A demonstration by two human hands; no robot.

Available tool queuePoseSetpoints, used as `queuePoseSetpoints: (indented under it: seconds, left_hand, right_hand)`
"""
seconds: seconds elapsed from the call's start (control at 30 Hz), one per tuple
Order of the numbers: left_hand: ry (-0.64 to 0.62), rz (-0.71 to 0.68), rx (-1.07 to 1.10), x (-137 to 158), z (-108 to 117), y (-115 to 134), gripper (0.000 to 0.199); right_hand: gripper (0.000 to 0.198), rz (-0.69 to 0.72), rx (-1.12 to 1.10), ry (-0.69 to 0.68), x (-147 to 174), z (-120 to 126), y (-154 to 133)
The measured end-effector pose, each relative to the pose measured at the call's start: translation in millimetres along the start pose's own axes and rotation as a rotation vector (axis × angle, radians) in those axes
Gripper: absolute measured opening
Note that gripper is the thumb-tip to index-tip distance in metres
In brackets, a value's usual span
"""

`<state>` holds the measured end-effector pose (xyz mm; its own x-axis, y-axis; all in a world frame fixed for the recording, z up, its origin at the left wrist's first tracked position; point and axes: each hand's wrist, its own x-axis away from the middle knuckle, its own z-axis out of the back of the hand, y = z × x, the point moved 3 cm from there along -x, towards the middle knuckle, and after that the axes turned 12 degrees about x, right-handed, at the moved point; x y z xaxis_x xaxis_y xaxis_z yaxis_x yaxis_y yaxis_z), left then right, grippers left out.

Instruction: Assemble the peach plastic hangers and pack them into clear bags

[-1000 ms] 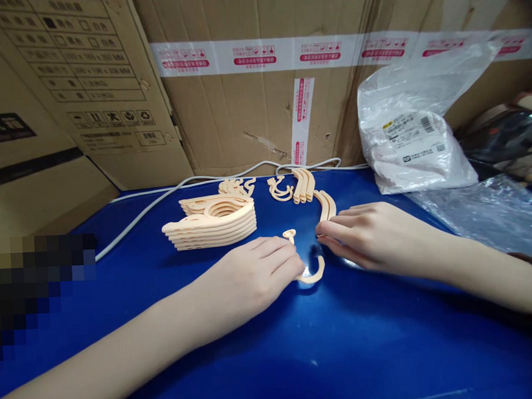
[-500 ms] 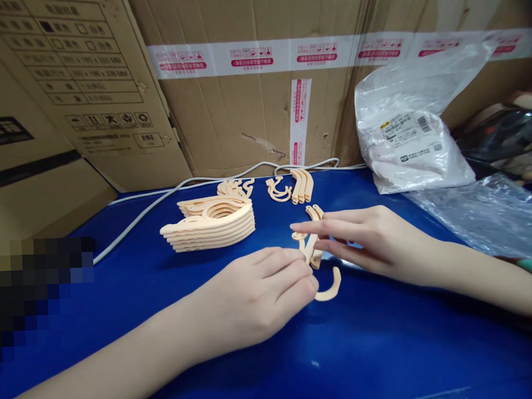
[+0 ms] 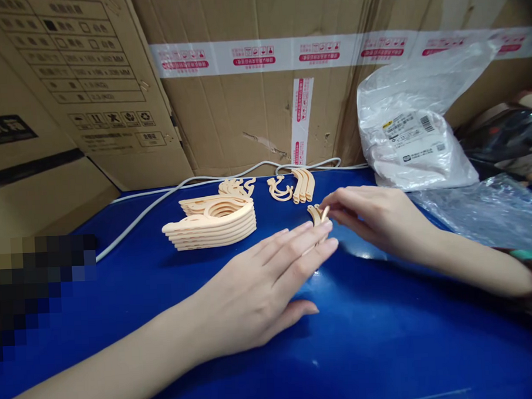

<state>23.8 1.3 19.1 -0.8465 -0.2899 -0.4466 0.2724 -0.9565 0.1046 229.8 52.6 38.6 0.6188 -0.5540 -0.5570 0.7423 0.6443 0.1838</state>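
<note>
My left hand (image 3: 273, 281) is stretched flat, fingers straight and thumb apart, over a few cream plastic hanger arms (image 3: 313, 214) on the blue table. It hides most of them. My right hand (image 3: 372, 218) pinches a thin curved cream piece (image 3: 325, 214) just beyond the left fingertips; most of this piece is covered, so its full shape is unclear. Left of the hands lies a neat stack of cream folded hangers (image 3: 212, 228). Behind it sits a pile of cream hooks (image 3: 236, 188). More hooks (image 3: 280, 190) and several curved hanger arms (image 3: 303, 186) lie farther back.
A grey-white cable (image 3: 149, 201) runs along the back of the blue table (image 3: 365, 348). Cardboard boxes (image 3: 245, 118) stand behind. At the back right are a white plastic bag (image 3: 416, 149) with a label and clear plastic film (image 3: 491, 210). A pixelated dark patch covers the left edge.
My left hand has opened from a pinch on a hook and moved right, over the hanger arms. My right hand has moved slightly up and right, its fingers drawn together on a curved piece.
</note>
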Motion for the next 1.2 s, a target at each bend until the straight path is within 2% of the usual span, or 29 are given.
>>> queuePoseSetpoints:
  seconds: [0.1, 0.2, 0.3, 0.43, 0.57, 0.83, 1.0, 1.1, 1.2]
  left_hand:
    - [-0.072, 0.092, 0.064, 1.0, -1.7, -5.6, 0.063]
    - [-0.163, 0.151, 0.127, 1.4, -4.0, -8.9, 0.066]
    - [-0.217, 0.176, 0.179, 1.0, -5.4, -10.3, 0.064]
    - [-0.224, 0.15, 0.232, -0.2, -3.9, -10.2, 0.057]
    - [-0.175, 0.077, 0.233, -1.7, 1.9, -8.2, 0.048]
    - [-0.048, -0.004, 0.232, 1.5, 7.8, 1.7, 0.028]
    - [0.066, -0.036, 0.257, 3.0, 6.1, 2.3, 0.021]
    - [0.049, -0.02, 0.235, 0.7, 5.3, -1.3, 0.022]
    - [-0.019, 0.019, 0.168, -1.2, 4.9, -5.9, 0.029]
  right_hand:
    - [0.027, -0.291, -0.307, -0.077, -0.2, -9.5, 20.1]
    - [0.031, -0.472, -0.558, -0.145, 1.0, -19.0, 28.9]
    - [0.038, -0.569, -0.678, -0.21, 3.0, -27.1, 30.8]
    - [0.046, -0.631, -0.741, -0.266, 5.5, -35.1, 29.8]
    - [0.042, -0.658, -0.766, -0.319, 6.7, -39.7, 28.0]
    - [0.039, -0.549, -0.773, -0.38, 5.2, -40.5, 19.3]
    - [0.042, -0.549, -0.752, -0.404, 5.7, -37.9, 14.7]
    - [0.043, -0.528, -0.732, -0.404, 6.2, -36.5, 13.9]
    - [0.044, -0.476, -0.717, -0.397, 6.4, -35.0, 13.0]
